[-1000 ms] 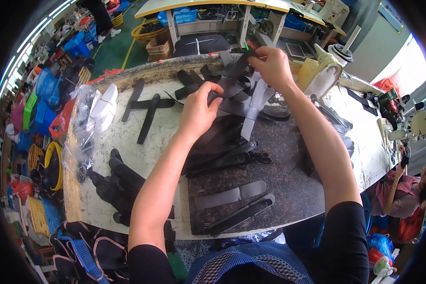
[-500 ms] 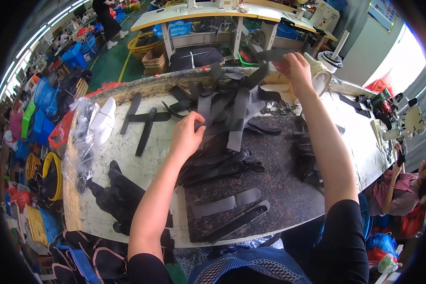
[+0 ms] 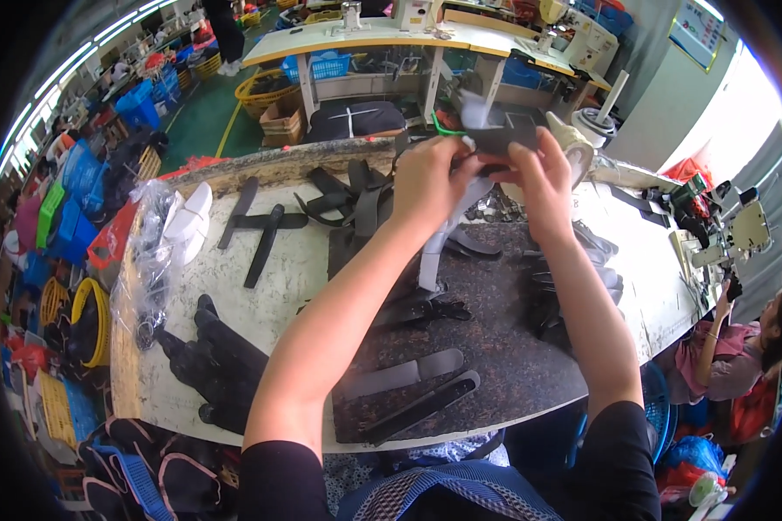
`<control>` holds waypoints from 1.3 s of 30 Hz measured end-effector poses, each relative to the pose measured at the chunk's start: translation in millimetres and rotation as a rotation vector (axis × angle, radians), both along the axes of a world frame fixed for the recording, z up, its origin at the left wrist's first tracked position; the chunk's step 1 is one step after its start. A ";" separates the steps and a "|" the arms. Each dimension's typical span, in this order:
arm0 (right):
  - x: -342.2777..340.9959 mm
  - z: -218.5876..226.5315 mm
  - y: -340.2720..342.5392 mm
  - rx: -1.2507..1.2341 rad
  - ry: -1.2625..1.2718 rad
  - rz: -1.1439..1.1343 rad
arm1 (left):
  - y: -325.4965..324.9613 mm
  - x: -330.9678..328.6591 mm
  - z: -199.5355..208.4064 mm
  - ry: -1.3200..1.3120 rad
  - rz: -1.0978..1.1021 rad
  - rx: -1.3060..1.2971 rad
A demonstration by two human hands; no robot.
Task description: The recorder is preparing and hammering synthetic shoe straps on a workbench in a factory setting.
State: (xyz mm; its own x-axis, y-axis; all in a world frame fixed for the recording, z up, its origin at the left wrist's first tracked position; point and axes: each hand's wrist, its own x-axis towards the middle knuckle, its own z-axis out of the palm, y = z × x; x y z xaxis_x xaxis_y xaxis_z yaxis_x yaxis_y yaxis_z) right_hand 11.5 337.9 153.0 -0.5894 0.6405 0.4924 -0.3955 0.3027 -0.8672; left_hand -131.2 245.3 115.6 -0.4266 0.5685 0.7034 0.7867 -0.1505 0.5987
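One dark strip (image 3: 499, 139) is held up over the far side of the table (image 3: 643, 269): I have the right hand (image 3: 543, 181) pinching it, while the left hand (image 3: 430, 184) is at its left end (whether those fingers grip, I cannot tell from my feed). Nearer me, overlapping grey strips (image 3: 432, 256) lie partly on a speckled board (image 3: 513, 295), which bears two flat pieces (image 3: 395, 376) by its front edge. Leftward sits a black heap (image 3: 222, 360).

The hands (image 3: 430, 181) are bare, the sleeves (image 3: 282, 479) short and black, the patterned garment (image 3: 426, 486) blue.
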 end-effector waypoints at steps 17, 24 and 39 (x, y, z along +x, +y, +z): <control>3.9 -61.3 16.1 0.860 -0.547 -0.285 | 3.4 -69.3 -37.6 -0.438 -0.143 0.010; -73.1 -85.6 10.3 0.465 -0.637 -0.542 | 5.7 -59.4 -13.7 -0.286 -0.191 0.050; -14.7 -18.4 -16.5 0.170 -0.029 0.253 | -104.5 -23.3 41.9 -0.837 -0.349 0.193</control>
State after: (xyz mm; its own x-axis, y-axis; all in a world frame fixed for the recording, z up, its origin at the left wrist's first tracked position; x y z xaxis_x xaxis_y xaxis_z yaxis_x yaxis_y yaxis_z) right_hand -3.3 321.4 134.6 -0.7348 0.3815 0.5608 -0.4529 0.3396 -0.8244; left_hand -154.5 140.8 157.4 -0.6647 0.6655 0.3395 0.0005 -0.4539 0.8910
